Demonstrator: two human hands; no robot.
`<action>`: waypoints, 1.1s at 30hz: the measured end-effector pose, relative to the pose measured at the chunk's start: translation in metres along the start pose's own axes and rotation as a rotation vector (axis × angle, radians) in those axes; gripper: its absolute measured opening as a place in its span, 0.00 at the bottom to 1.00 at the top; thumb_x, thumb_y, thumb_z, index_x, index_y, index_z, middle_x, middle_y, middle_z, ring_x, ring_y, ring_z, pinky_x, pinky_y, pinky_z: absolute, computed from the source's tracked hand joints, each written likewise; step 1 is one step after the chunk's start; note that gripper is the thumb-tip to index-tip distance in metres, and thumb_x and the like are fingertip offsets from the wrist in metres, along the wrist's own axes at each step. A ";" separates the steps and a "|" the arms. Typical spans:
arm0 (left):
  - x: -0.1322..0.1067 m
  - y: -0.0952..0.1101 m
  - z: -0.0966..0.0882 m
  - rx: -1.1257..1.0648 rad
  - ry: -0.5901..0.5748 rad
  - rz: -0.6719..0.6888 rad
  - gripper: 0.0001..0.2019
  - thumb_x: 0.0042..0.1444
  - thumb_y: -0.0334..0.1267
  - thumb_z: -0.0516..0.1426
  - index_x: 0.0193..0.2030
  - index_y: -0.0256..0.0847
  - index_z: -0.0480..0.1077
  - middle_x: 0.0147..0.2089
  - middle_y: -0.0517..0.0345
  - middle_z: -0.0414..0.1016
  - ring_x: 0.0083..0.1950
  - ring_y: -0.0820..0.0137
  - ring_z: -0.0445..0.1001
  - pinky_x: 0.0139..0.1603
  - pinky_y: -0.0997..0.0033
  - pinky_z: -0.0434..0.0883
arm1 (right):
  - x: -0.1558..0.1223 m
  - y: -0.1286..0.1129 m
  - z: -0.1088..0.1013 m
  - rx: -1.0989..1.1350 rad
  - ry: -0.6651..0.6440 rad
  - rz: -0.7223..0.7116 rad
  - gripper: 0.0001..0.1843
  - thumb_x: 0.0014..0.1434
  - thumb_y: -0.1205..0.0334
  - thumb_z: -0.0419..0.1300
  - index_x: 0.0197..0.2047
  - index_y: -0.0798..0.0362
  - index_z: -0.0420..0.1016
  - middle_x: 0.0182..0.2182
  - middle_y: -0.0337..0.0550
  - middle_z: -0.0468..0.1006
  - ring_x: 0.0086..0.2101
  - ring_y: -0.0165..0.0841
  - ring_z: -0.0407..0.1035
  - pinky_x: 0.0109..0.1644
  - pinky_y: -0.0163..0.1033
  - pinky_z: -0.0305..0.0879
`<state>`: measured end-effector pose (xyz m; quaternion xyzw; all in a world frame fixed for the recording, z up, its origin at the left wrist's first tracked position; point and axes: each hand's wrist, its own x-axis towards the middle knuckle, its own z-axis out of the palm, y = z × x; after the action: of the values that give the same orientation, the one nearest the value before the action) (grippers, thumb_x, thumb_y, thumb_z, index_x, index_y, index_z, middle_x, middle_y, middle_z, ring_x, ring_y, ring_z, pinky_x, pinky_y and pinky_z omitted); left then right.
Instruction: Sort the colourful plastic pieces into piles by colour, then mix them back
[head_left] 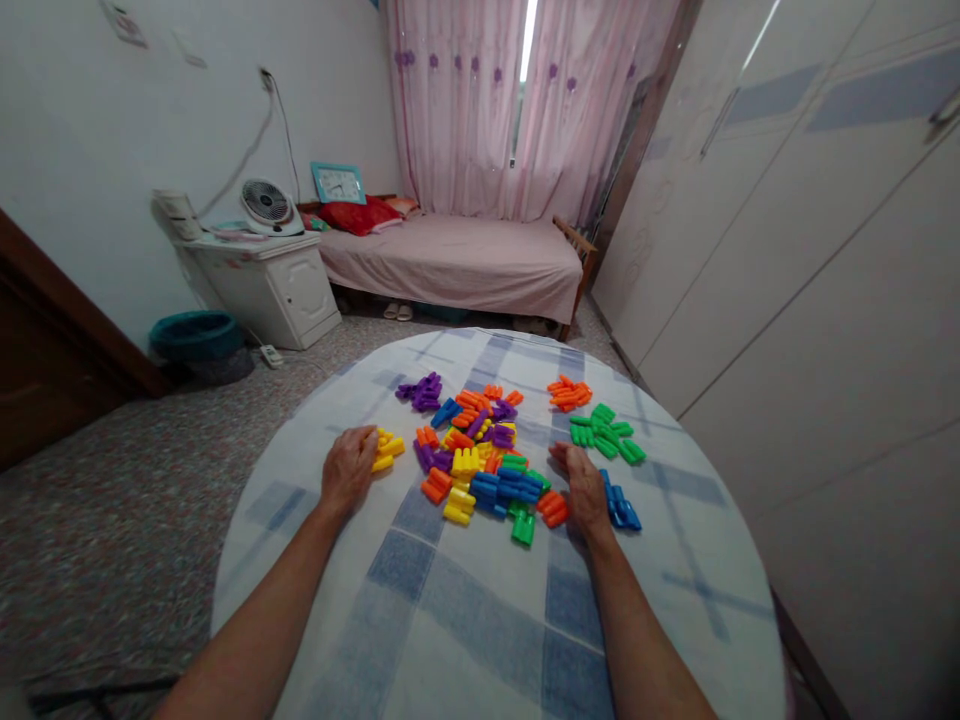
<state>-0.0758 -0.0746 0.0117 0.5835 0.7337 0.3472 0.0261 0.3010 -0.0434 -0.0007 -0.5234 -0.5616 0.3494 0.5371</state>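
A mixed heap of plastic building pieces (480, 450) in orange, yellow, purple, blue and green lies mid-table. To its left, my left hand (350, 467) rests on the table against a small group of yellow pieces (387, 451), its fingers extended and partly hidden. My right hand (586, 487) lies on its side at the heap's right edge, fingers stretched out, holding nothing I can see. Close to it are an orange piece (553, 508) on the inner side and blue pieces (621, 505) on the outer side.
Sorted groups of purple pieces (421, 391), orange pieces (570, 393) and green pieces (607, 433) lie around the heap. The round table (465, 620) has a checked cloth. Beyond stand a bed (457, 262), a white cabinet (300, 295), a bin (196, 338) and a wardrobe (787, 240).
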 end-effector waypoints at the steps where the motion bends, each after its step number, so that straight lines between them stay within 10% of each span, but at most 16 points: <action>1: 0.000 0.001 0.000 -0.020 0.012 0.006 0.24 0.61 0.48 0.40 0.48 0.36 0.70 0.47 0.49 0.73 0.50 0.62 0.70 0.55 0.59 0.67 | -0.001 0.000 0.001 -0.034 0.003 0.017 0.24 0.60 0.43 0.47 0.45 0.51 0.72 0.42 0.47 0.78 0.43 0.37 0.72 0.51 0.47 0.66; 14: -0.006 0.007 -0.005 -0.045 0.122 0.096 0.20 0.62 0.45 0.42 0.48 0.39 0.69 0.51 0.51 0.69 0.55 0.63 0.66 0.60 0.59 0.64 | 0.000 -0.052 -0.028 -0.777 0.128 -0.348 0.17 0.59 0.60 0.49 0.47 0.55 0.72 0.47 0.51 0.74 0.51 0.40 0.64 0.56 0.47 0.56; 25: -0.009 0.022 -0.013 0.016 0.254 0.257 0.15 0.58 0.37 0.48 0.48 0.38 0.70 0.52 0.48 0.70 0.54 0.61 0.66 0.58 0.58 0.64 | -0.041 -0.016 -0.035 -1.241 0.242 -0.226 0.21 0.60 0.57 0.52 0.55 0.54 0.66 0.54 0.52 0.68 0.55 0.43 0.57 0.56 0.48 0.49; 33: -0.027 0.093 -0.006 -0.114 -0.073 0.551 0.13 0.55 0.35 0.53 0.47 0.43 0.70 0.49 0.52 0.72 0.53 0.64 0.68 0.55 0.61 0.66 | -0.039 -0.015 -0.038 -1.221 0.162 -0.152 0.21 0.61 0.61 0.50 0.57 0.54 0.62 0.49 0.50 0.72 0.47 0.38 0.65 0.47 0.41 0.55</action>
<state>0.0078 -0.0939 0.0562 0.7707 0.5252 0.3608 -0.0101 0.3293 -0.0902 0.0114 -0.7197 -0.6532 -0.1151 0.2050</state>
